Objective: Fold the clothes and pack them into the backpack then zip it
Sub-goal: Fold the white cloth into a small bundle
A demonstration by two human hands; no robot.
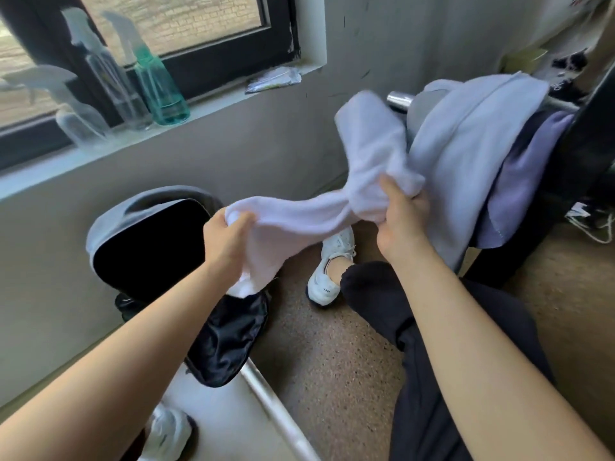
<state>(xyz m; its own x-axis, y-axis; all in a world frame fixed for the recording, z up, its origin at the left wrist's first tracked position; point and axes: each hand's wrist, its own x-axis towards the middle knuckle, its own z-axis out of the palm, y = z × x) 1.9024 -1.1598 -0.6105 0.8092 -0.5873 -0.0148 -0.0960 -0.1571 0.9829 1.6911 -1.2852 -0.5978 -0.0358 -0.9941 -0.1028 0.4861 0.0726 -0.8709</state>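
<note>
A seated person's left hand (229,239) and right hand (401,211) each gripped a bunched end of a pale white garment (299,217), fingers curled tight round the cloth, holding it stretched above the open grey backpack (109,224), which leaned against the wall below the windowsill (233,98). More pale clothes (466,151) hung draped at right, just beside the right hand; spray bottles (159,84) stood on the sill

This seems to be a room in a home: spray bottles (156,84) on the window sill (213,106), a speckled carpet (332,361), clothes (466,144) draped nearby.
</note>
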